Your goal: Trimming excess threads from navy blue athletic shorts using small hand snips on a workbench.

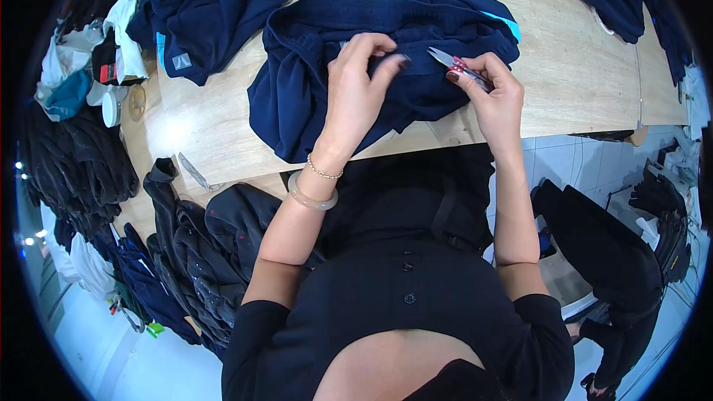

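Pinching the garment in my left grip, snips clasped in my right grip. Trimming underway; more garments wait beyond.

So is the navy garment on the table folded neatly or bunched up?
Bunched up: the navy garment lies crumpled in loose folds on the wooden table, left hand pinching it.

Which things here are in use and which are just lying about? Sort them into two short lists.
In use:
left hand pinching the navy garment
right hand holding thread snips

Lying about:
second navy garment
dark clothes pile
small white tub
wooden table
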Action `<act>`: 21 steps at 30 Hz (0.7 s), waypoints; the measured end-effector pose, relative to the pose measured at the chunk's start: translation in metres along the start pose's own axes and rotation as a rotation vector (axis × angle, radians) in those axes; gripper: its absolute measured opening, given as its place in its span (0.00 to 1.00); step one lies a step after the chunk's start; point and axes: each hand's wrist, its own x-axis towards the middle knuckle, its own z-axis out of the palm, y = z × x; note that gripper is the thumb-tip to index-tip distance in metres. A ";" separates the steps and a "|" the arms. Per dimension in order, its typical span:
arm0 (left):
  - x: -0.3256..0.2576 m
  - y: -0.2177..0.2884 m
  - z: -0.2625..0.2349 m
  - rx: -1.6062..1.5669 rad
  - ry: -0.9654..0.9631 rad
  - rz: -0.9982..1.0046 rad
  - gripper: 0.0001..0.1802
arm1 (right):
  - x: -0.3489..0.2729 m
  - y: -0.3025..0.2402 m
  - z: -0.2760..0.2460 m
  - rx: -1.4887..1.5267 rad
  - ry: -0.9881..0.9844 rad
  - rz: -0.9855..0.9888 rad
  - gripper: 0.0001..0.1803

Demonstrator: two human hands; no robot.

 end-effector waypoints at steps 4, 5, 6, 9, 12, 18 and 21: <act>-0.004 0.002 0.000 0.439 -0.124 0.201 0.03 | 0.001 0.002 -0.002 -0.052 -0.047 0.052 0.05; -0.003 0.000 0.001 0.389 -0.082 0.158 0.03 | 0.001 -0.001 -0.001 -0.073 -0.054 0.058 0.05; -0.001 -0.002 0.002 0.338 -0.040 0.116 0.02 | 0.001 -0.002 0.001 -0.073 -0.054 0.056 0.05; 0.004 0.003 -0.001 0.055 0.032 -0.081 0.05 | 0.001 -0.001 0.003 -0.016 -0.005 0.062 0.10; 0.004 0.006 -0.001 0.054 -0.017 -0.047 0.07 | -0.001 0.008 -0.001 -0.061 -0.043 0.067 0.05; -0.006 0.001 0.005 0.495 -0.125 0.182 0.07 | 0.001 0.006 0.001 -0.051 -0.051 0.061 0.05; -0.003 -0.005 0.007 0.515 -0.089 0.190 0.07 | 0.001 0.005 0.001 -0.050 -0.052 0.073 0.05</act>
